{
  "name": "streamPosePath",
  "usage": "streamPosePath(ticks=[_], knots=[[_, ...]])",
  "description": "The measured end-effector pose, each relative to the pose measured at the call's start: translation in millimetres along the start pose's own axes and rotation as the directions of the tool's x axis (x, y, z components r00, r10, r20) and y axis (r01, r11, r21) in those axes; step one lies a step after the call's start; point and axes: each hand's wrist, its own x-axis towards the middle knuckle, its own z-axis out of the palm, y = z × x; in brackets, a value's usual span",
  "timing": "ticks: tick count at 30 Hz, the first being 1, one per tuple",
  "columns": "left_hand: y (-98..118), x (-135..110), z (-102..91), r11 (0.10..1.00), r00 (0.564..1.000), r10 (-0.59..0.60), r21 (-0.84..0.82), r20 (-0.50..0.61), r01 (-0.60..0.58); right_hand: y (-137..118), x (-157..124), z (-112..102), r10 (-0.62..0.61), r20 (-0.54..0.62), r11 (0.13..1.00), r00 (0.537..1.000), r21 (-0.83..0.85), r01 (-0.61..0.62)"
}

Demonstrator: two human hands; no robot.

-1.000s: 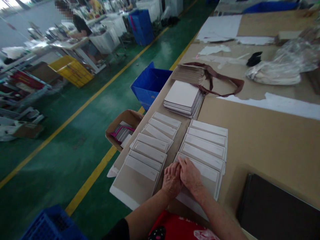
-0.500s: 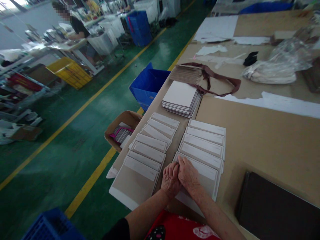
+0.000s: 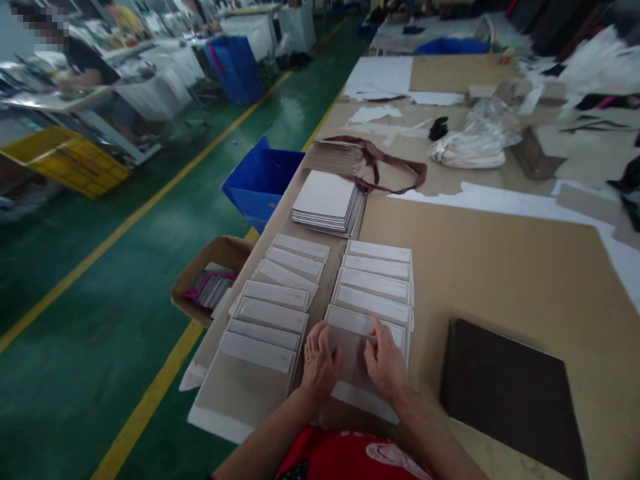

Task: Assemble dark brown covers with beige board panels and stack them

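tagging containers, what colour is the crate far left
The crate is yellow, clearest in the head view.

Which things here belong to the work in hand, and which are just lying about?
Apparently in use:
right panel row, beneath the right hand
left panel row, near the left hand

Apparently lying about:
dark brown board
brown strap
clear plastic

A worktable [image 3: 505, 267] bears a stack of white-topped boards [image 3: 325, 198]; nearer than the stack lie two rows of overlapping panels [image 3: 277, 295]; beyond it, a brown strap [image 3: 418, 175]; rightward and nearer, a dark flat slab [image 3: 507, 387].
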Motion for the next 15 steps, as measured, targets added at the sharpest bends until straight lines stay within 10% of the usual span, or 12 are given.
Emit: streamPosePath(ticks=[7, 15], knots=[[0.1, -1.0, -11.0, 0.999, 0.996, -0.001, -0.052, 0.086, 0.005, 45.1, -85.1, -17.9, 0.337, -0.175, 0.935, 0.925, 0.174, -0.308], [-0.4, -2.0, -9.1, 0.999, 0.994, 0.010, -0.043, 0.108, -0.005, 48.8, -85.6, -3.2, 0.473, -0.156, 0.844, 0.867, 0.363, -0.395]])
